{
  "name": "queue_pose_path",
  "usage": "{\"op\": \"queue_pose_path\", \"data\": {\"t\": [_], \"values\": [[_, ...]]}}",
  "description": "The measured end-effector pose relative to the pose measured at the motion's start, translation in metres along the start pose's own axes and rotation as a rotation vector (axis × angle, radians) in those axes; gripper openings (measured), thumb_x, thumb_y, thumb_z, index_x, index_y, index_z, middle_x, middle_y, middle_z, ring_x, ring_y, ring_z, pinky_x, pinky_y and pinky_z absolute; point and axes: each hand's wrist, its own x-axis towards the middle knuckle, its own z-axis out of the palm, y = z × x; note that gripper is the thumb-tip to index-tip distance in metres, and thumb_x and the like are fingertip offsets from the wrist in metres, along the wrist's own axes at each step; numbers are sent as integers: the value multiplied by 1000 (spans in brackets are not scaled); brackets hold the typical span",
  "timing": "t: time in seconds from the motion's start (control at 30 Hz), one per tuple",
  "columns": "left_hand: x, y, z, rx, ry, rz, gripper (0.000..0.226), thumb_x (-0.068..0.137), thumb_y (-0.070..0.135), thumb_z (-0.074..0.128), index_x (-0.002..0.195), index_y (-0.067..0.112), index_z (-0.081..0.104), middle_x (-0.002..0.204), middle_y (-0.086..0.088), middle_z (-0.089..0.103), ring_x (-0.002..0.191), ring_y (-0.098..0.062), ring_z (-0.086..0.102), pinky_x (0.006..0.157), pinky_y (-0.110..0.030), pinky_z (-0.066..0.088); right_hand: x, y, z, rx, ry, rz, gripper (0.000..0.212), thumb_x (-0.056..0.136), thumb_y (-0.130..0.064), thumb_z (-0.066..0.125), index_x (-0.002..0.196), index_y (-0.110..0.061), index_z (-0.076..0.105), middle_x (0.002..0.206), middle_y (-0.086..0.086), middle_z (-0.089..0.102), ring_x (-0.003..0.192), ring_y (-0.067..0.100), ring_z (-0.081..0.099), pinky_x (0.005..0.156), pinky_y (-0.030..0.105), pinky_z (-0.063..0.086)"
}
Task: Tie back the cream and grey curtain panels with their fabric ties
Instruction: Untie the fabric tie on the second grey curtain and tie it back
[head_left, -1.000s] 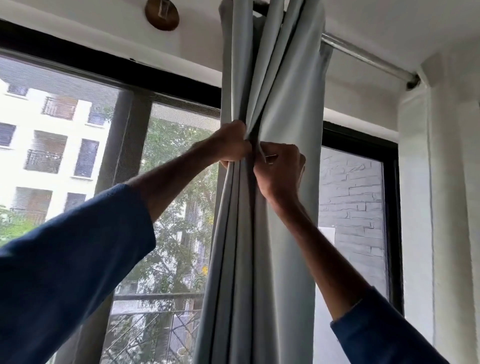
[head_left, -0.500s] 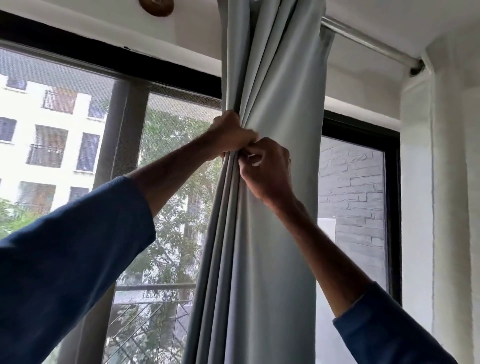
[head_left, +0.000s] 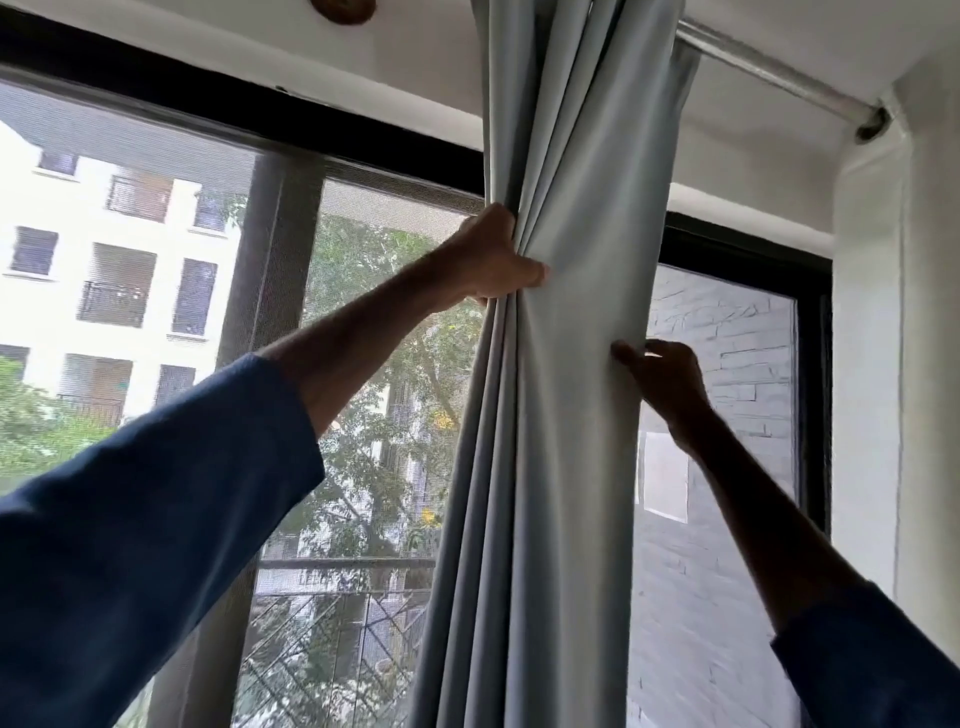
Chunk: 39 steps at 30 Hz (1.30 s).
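Curtain panel (head_left: 571, 467): pale grey, bunched into one tight column of vertical folds. Hung from metal rod (head_left: 769, 73) at top, cut off by bottom edge of view. Positioned in front of black window frame (head_left: 208, 104), between big left pane and narrower right pane.

Left hand (head_left: 488, 260): raised high, gripping left side of bundle. Thumb (head_left: 530, 273) laid across front folds, remaining fingers wrapped round behind, out of sight. Folds pinched narrowest at that grip, spreading above and below.

Right hand (head_left: 670, 379): lower down, at right edge of bundle. One fingertip (head_left: 621, 353) touching front of fabric, other fingers loosely curled just beside the edge. Can't tell whether any are hooked behind the cloth, so hold vs. plain touch unclear.

Forearms bare, dark blue sleeves (head_left: 130, 545) at lower left and lower right corners.

Through left pane: white apartment block (head_left: 104, 260), green tree (head_left: 374, 415), metal balcony railing (head_left: 337, 613). Through right pane: grey brick wall (head_left: 737, 364) with a pale rectangular patch (head_left: 665, 483). White interior wall (head_left: 883, 364) at far right, rod end fixed into it. Round brown fitting (head_left: 343, 8) above window, cropped by top edge.
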Motion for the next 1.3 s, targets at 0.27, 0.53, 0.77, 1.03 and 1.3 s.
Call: {"op": "queue_pose_path", "data": {"t": [0.27, 0.53, 0.77, 1.03, 1.3], "values": [[-28, -12, 15, 43, 40, -11, 57, 54, 43, 83, 92, 6, 62, 87, -6, 67, 72, -22, 65, 48, -36, 57, -60, 1, 52, 141, -164, -99, 32, 83, -19, 55, 52, -15, 50, 56, -4, 50, 61, 14, 43, 58, 36, 33], [-63, -44, 44, 94, 22, -5, 48, 75, 28, 80, 100, 14, 42, 91, 2, 41, 84, -17, 42, 53, -28, 35, -90, 41, 63, 189, -173, -87, 27, 83, -25, 56, 65, -6, 55, 61, -4, 52, 62, 11, 45, 55, 32, 37], [-64, -46, 32, -24, -128, -14, 55, 82, 28, 79, 117, 12, 40, 102, 1, 44, 90, -12, 43, 72, -31, 46, -63, 32, 44, 698, -563, 67, 22, 99, -13, 54, 101, -2, 73, 93, 11, 74, 86, 22, 71, 76, 32, 56], [-70, -59, 37, 31, -44, -23, 40, 84, 25, 74, 107, 9, 46, 101, -8, 51, 98, -33, 57, 84, -50, 54, -74, 37, 53, 275, 97, 134, 18, 77, -28, 82, 72, -14, 71, 65, -2, 66, 59, 12, 56, 56, 26, 48], [-75, -41, 61, 246, 49, 78, 32, 85, 17, 66, 92, 11, 36, 95, -8, 41, 94, -19, 33, 65, -27, 25, -129, 23, 66, -149, 467, -566, 35, 82, 6, 62, 117, 2, 68, 110, 14, 66, 96, 22, 62, 80, 31, 48]]}}
